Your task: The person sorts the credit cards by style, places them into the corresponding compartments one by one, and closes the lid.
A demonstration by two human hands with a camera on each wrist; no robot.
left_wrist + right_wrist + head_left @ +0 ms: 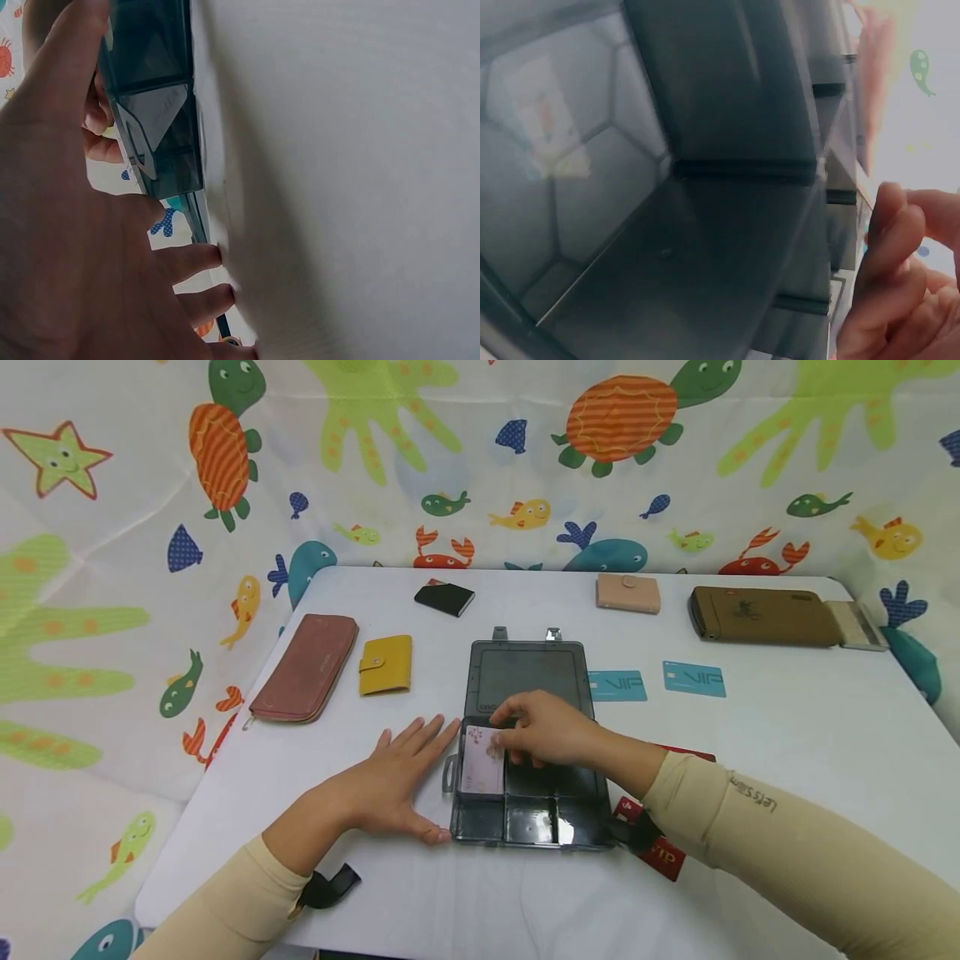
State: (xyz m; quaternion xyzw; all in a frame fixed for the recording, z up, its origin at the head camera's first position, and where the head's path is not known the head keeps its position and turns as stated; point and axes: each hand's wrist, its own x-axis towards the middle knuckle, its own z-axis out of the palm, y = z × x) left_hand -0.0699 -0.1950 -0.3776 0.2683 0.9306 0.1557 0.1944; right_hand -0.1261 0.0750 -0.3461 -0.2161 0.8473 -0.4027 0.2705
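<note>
Pink card point(480, 768) between both hands point(397, 783) point(542, 727)

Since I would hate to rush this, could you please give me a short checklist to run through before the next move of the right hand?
1. Lid open: ok, it lies folded back beyond the box.
2. Pink card in the right place to press down: ok, it sits at the upper left compartment.
3. Pink card lying flat on the bottom: cannot tell.
4. Right hand free of the card: cannot tell; its fingertips are at the card's upper right corner.
5. Left hand out of the compartments: ok, spread beside the box.
6. Red cards fully in sight: not ok, the right sleeve partly hides them.
</note>
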